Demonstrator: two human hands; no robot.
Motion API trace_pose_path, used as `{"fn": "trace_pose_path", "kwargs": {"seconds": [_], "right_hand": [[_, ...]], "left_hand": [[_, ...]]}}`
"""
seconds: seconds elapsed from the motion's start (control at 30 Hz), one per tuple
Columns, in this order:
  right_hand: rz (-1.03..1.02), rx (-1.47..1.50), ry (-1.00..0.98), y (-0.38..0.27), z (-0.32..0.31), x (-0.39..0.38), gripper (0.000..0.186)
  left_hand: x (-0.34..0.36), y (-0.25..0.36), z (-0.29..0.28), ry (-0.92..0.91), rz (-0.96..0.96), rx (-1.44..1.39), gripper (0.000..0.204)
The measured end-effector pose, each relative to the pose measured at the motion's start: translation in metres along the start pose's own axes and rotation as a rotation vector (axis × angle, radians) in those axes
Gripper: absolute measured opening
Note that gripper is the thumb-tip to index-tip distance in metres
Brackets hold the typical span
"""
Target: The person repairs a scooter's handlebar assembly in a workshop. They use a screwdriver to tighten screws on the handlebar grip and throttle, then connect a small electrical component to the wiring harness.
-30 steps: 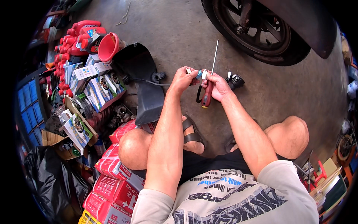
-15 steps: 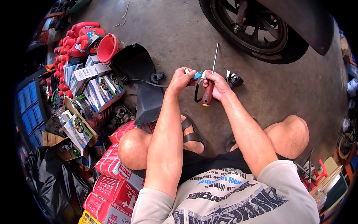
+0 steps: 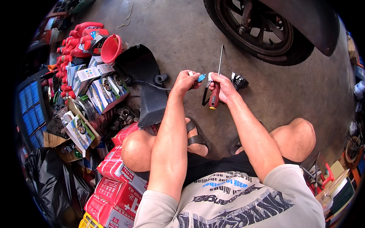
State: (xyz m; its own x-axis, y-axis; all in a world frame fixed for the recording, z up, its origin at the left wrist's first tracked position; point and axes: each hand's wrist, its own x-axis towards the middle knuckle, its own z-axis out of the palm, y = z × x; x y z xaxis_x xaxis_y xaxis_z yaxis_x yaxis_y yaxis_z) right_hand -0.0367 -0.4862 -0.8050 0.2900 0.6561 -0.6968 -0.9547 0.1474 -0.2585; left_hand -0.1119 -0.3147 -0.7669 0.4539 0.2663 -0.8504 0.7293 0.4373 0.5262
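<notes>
My left hand [image 3: 185, 81] is closed on a small blue plug connector [image 3: 201, 78], which pokes out past the fingertips. A bit of white also shows at those fingers. To its right, with a small gap between, my right hand [image 3: 224, 86] grips a screwdriver [image 3: 214, 98] with a dark red handle, its long shaft pointing away from me. The same hand pinches a white plug connector [image 3: 210, 76], from which a black cable [image 3: 204, 98] hangs in a loop. Just beyond my right hand, a small black part [image 3: 240, 81] lies on the floor.
A black plastic mudguard [image 3: 146, 87] with a grey cord lies left of my hands. Red bottles [image 3: 85, 28], a red funnel [image 3: 110, 49] and printed boxes [image 3: 108, 93] crowd the left. Red battery boxes [image 3: 114, 190] stand by my knee. A motorcycle wheel [image 3: 262, 34] is ahead.
The two connectors, close together before, are now farther apart. My right hand has shifted slightly right with the screwdriver and white connector; my left hand has barely moved.
</notes>
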Motion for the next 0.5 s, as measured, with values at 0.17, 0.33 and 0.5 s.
{"fn": "trace_pose_path", "kwargs": {"seconds": [0.17, 0.33, 0.5], "right_hand": [[0.007, -0.022, 0.002, 0.0003, -0.0009, 0.0005, 0.017], [0.018, -0.041, 0.018, 0.0011, -0.003, 0.0001, 0.018], [0.026, -0.06, 0.02, 0.0004, -0.0049, -0.0002, 0.017]], "left_hand": [[0.0091, -0.0085, -0.0044, 0.013, -0.042, -0.001, 0.014], [0.0113, -0.0095, -0.0028, 0.029, -0.054, -0.003, 0.014], [0.0087, -0.0061, 0.0007, 0.042, -0.046, 0.002, 0.013]]}}
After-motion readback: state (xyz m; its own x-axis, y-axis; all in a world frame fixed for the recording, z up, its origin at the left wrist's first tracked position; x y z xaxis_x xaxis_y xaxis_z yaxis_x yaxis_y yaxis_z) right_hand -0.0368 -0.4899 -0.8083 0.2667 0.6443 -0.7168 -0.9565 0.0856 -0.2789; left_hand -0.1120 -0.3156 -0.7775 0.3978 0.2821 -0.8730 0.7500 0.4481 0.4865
